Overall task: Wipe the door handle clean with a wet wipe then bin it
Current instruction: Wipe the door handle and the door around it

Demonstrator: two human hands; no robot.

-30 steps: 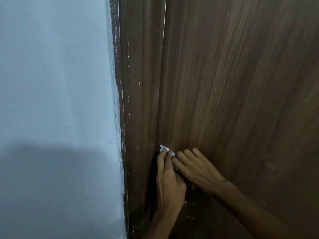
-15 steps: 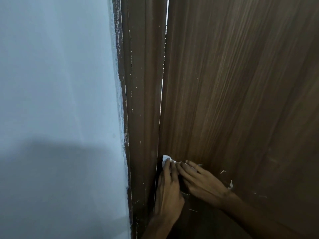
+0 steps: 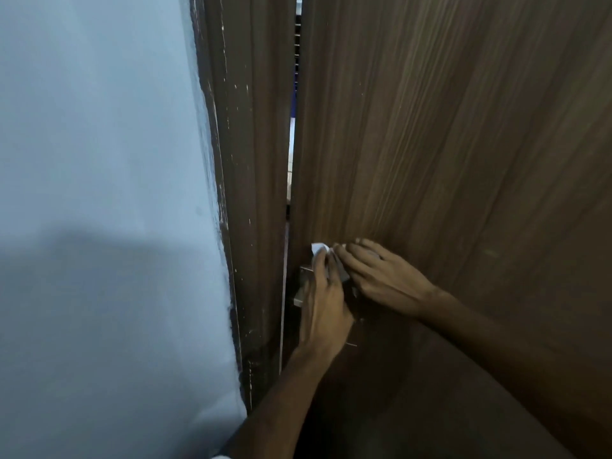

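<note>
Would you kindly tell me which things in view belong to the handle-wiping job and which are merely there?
Job:
wet wipe, pinched under the left hand
door handle, metal, mostly hidden
right hand, beside the wipe

Merely there:
door, slightly ajar
door frame
wall

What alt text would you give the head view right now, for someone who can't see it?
Both hands work at a door's handle: the left hand presses a white wipe on the metal handle, the right hand beside it. The brown door stands slightly ajar from its frame, a pale wall to the left.
</note>
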